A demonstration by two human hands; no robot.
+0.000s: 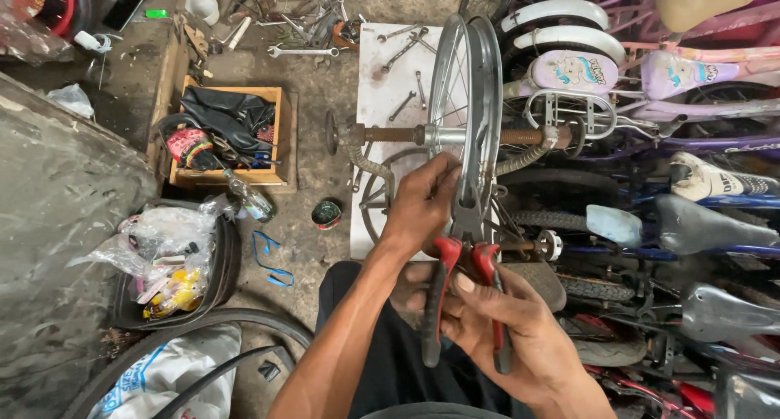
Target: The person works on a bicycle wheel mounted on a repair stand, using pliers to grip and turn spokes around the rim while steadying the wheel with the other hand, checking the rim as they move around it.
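Note:
A bare silver bicycle wheel rim point(467, 69) with spokes stands upright on a rusty threaded axle stand point(382, 134) in front of me. My left hand point(422, 204) grips the near edge of the rim. My right hand point(508, 329) is closed around the red and black handles of a pair of pliers point(465, 256), whose jaws rest at the rim beside my left fingers.
A white board point(390, 86) with several wrenches lies behind the wheel. At the left stand a wooden box point(231, 134) of parts, a tyre point(175, 264) filled with plastic bags, and a small tin point(327, 214). Parked bicycles with saddles point(691, 224) crowd the right.

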